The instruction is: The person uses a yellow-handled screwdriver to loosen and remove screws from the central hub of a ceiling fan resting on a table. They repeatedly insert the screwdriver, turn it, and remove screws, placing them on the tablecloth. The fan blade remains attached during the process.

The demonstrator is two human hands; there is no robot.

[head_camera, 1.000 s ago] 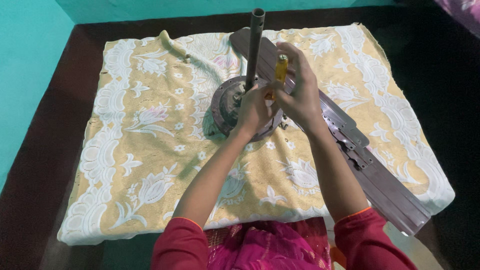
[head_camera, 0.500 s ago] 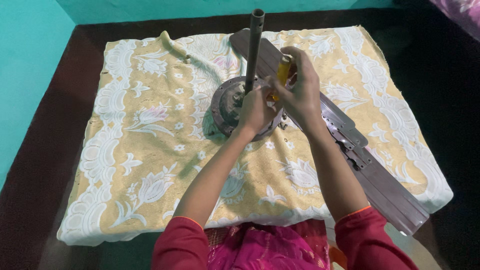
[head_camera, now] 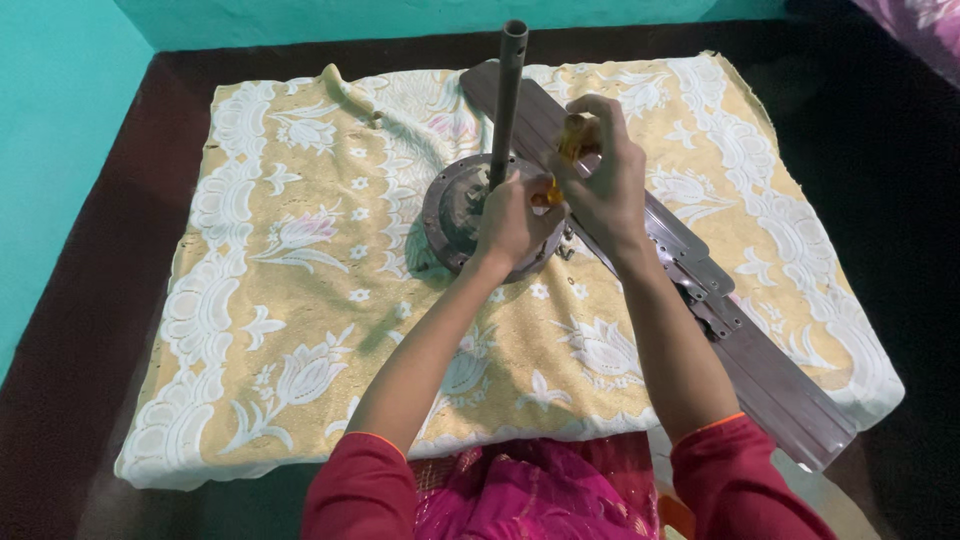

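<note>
A round grey fan motor (head_camera: 452, 208) with an upright metal rod (head_camera: 507, 95) lies on a yellow floral cloth (head_camera: 300, 300). My left hand (head_camera: 515, 220) rests closed on the motor's near right rim. My right hand (head_camera: 605, 180) grips a yellow-handled screwdriver (head_camera: 573, 140), tilted down toward the motor beside my left hand. Its tip is hidden between my hands. Long brown fan blades (head_camera: 780, 385) lie stacked diagonally under my right forearm, with metal brackets (head_camera: 700, 280) on top.
The cloth covers a dark brown surface (head_camera: 120, 200). A teal wall (head_camera: 50, 120) runs along the left and the back. Pink clothing (head_camera: 540, 490) shows at the bottom edge. A purple patterned fabric (head_camera: 920, 30) sits at the top right corner.
My hands have shifted only slightly at the motor. The screwdriver handle has tipped a little in my right hand.
</note>
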